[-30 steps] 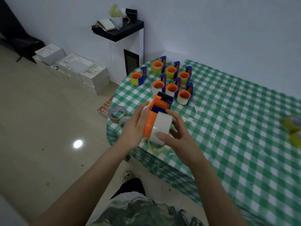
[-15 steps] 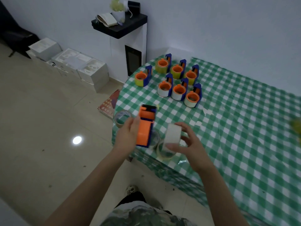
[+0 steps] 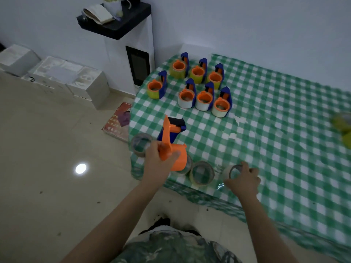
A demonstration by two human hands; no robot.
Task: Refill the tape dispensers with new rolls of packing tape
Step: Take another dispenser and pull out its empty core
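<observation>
My left hand [image 3: 158, 160] grips an orange and blue tape dispenser [image 3: 171, 147] above the near left corner of the table; its orange hub carries no roll. My right hand [image 3: 245, 179] holds a whitish tape roll [image 3: 232, 170] that lies on the green checked cloth near the front edge, fingers curled over its rim. Loose rolls lie between my hands: one nearly used-up roll [image 3: 202, 173], another [image 3: 185, 168] partly hidden under the dispenser, and a third [image 3: 141, 143] at the table's left edge.
Several loaded dispensers [image 3: 204, 99] stand in rows at the table's back left corner. Blurred yellow rolls [image 3: 342, 124] lie at the right edge. On the floor to the left are white boxes [image 3: 83, 82], a red booklet [image 3: 118, 122] and a white cabinet [image 3: 133, 54].
The whitish roll came off the dispenser. My right hand carried it right and down onto the table. My left hand kept the dispenser and turned it.
</observation>
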